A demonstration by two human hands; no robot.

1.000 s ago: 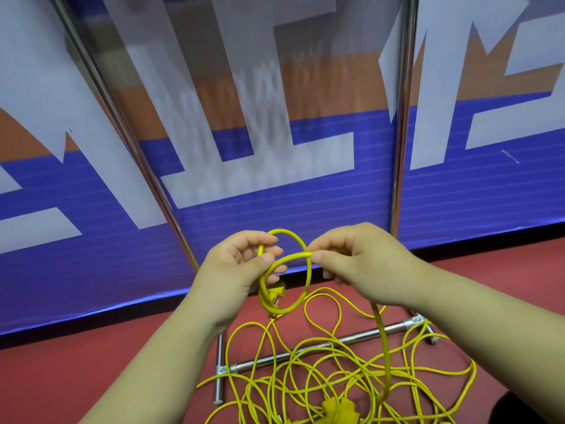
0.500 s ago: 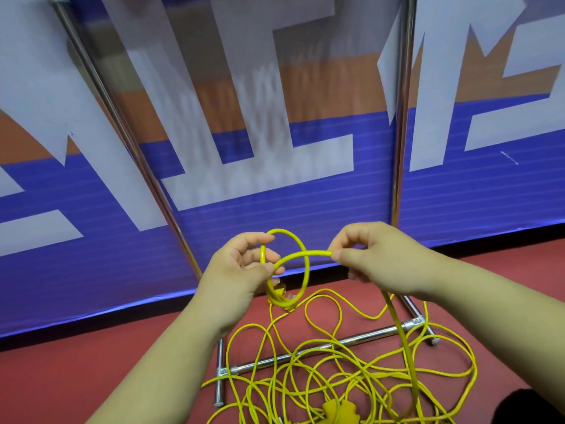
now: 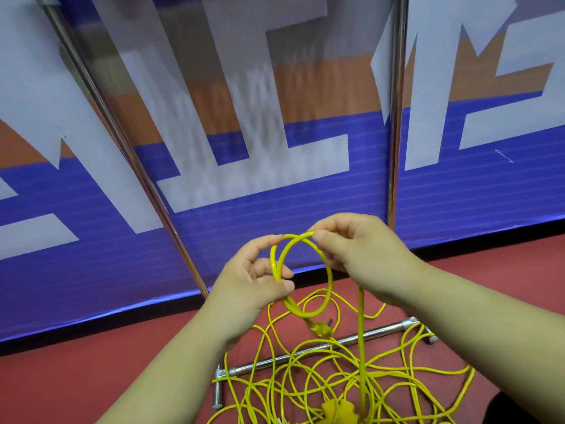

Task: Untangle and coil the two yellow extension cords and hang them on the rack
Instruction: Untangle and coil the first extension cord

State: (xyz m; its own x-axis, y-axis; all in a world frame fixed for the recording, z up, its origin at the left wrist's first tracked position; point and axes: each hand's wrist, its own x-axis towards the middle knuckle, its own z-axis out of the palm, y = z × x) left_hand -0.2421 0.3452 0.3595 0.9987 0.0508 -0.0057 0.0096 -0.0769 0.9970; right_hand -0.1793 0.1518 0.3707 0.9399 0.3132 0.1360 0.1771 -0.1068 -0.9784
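With the left hand (image 3: 250,284) gripping the coil (image 3: 331,278) and the right hand (image 3: 362,255) pinching its top turn, lay equal loops, drawing slack untwisted from the tangle (image 3: 333,390) (on the floor (image 3: 91,377), across the rack foot (image 3: 385,330)).

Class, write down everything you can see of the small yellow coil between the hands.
The coil is glossy yellow cord, seemingly plastic-coated, in about two round loops held upright above the red floor. The left hand pinches its left side; the right hand pinches its top. A yellow plug hangs beneath, and one strand drops from the right hand to the tangled pile below.
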